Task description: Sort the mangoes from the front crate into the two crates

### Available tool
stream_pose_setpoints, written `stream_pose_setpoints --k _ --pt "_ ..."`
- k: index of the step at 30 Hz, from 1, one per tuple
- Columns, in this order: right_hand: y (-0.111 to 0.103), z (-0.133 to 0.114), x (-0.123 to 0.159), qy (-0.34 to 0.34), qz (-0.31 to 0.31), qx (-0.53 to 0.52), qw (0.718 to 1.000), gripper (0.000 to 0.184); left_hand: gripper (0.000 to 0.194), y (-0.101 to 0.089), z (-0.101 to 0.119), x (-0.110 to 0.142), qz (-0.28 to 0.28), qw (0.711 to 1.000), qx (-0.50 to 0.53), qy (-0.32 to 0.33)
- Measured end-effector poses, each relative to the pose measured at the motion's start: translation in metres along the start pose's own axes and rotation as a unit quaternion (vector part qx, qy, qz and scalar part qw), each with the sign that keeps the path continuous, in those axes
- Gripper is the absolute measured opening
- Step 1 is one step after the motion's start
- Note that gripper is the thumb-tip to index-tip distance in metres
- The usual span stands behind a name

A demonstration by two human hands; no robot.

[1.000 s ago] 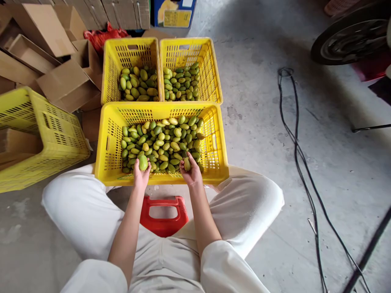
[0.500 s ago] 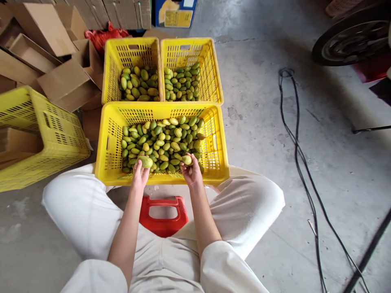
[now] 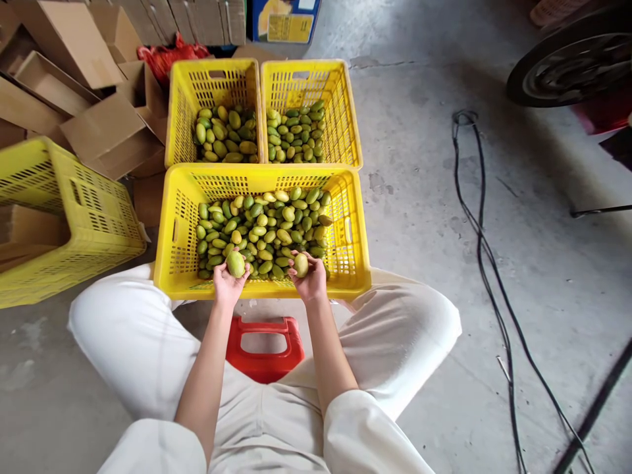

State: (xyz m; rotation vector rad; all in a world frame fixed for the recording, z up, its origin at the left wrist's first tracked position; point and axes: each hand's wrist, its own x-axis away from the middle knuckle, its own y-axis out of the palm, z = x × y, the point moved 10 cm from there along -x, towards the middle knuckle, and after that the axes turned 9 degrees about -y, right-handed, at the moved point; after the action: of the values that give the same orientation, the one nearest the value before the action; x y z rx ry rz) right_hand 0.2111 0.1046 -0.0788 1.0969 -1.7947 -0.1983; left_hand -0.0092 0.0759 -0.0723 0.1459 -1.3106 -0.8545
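Note:
My left hand [image 3: 228, 284] is closed round a green oval fruit [image 3: 236, 264], its kind not certain. A paler, yellow-green fruit [image 3: 301, 264] of the same sort sits in the curled fingers of my right hand [image 3: 312, 280]. Both hands are over the near side of a large yellow crate [image 3: 263, 288], which holds many green and yellowish oval fruits [image 3: 264, 230]. Behind it, a smaller yellow crate [image 3: 172, 125] stands at the left and another [image 3: 351, 125] at the right, each partly filled with similar fruits.
Left of me stands a yellow crate [image 3: 101, 217] with cardboard inside, near piled cardboard boxes [image 3: 106, 128]. A red plastic seat with a handle hole [image 3: 264, 368] is between my legs. Black cable [image 3: 478, 224] lies on the floor at right; a vehicle wheel [image 3: 557, 72] stands beyond.
Both fruits have turned over in my fingers and show other sides. My hands stay over the near side of the large crate. The crates have not moved.

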Motion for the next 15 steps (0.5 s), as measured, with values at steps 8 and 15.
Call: stream_pose_setpoints --k 8,15 --pt "0.005 -0.005 -0.001 -0.067 -0.033 0.101 0.992 0.04 0.022 -0.018 0.001 -0.01 0.067 0.996 0.052 0.033" --pt "-0.005 -0.003 -0.007 -0.057 0.005 0.062 0.996 0.044 0.043 -0.006 0.002 -0.005 0.002 0.998 0.049 0.036"
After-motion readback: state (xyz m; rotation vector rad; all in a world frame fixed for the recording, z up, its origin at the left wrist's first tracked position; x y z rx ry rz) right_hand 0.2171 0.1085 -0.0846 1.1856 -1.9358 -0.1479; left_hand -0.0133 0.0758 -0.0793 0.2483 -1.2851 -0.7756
